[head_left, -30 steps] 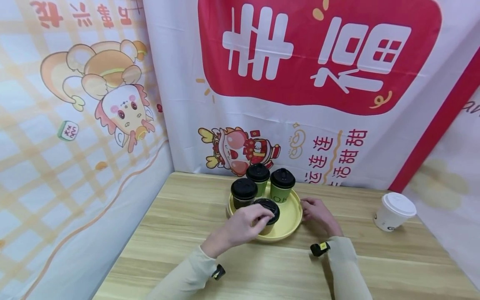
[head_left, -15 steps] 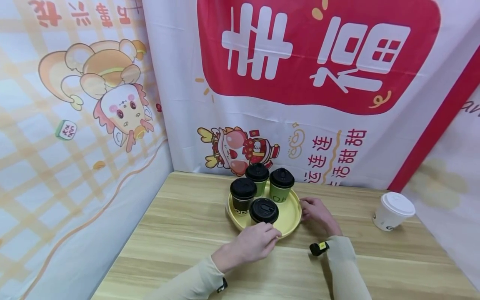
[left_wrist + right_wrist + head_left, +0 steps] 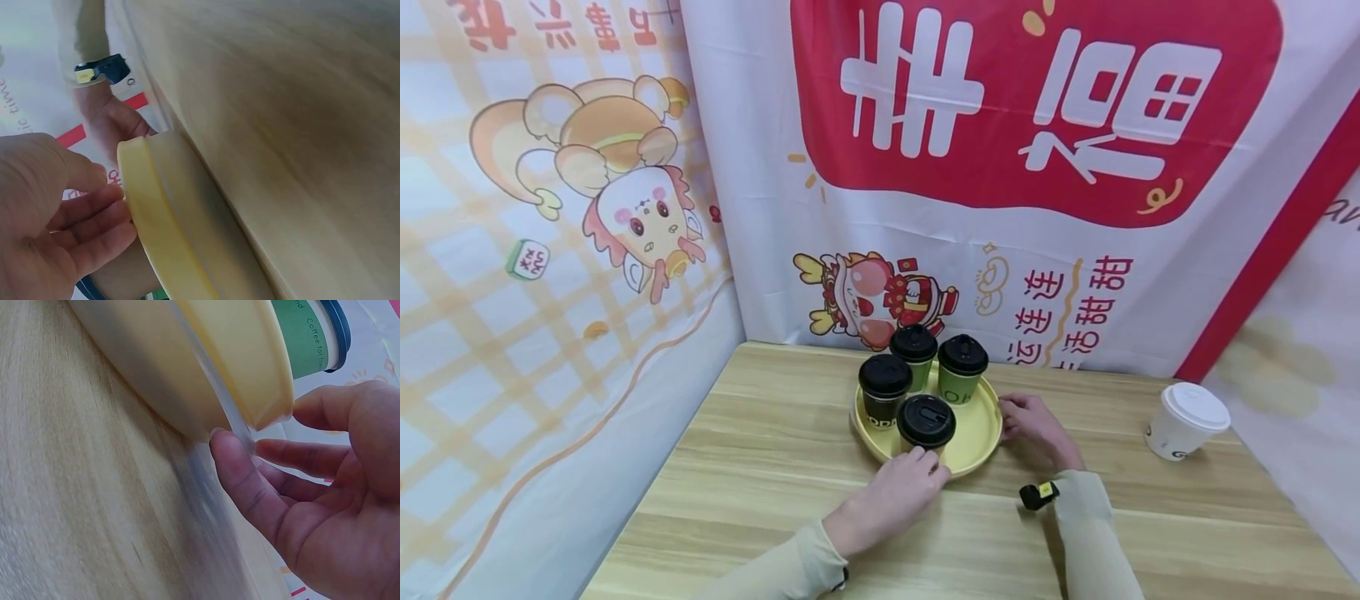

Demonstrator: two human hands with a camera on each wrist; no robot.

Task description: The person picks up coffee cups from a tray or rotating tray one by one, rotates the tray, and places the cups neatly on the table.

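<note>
A round yellow tray (image 3: 979, 432) sits on the table with several black-lidded paper cups on it. Nearest me stands a brownish cup (image 3: 927, 423), beside a dark cup (image 3: 884, 390). Two green cups are behind, one of them (image 3: 962, 371) to the right. My left hand (image 3: 891, 498) is at the near rim; in the left wrist view its loosely bent fingers (image 3: 103, 240) touch the rim, the thumb apart from it. At the right rim my right hand (image 3: 1036, 429) pinches the edge, thumb (image 3: 319, 407) above and fingers (image 3: 240, 472) lower down, as the right wrist view shows.
A white lidded cup (image 3: 1187, 421) stands alone at the right of the wooden table (image 3: 760, 433). A printed cloth (image 3: 775, 250) hangs along the table's back edge, and another covers the left side.
My left hand has come off the lid of the nearest cup and moved down to the tray's near rim. My right hand has stayed at the right rim; the cups look unmoved.
</note>
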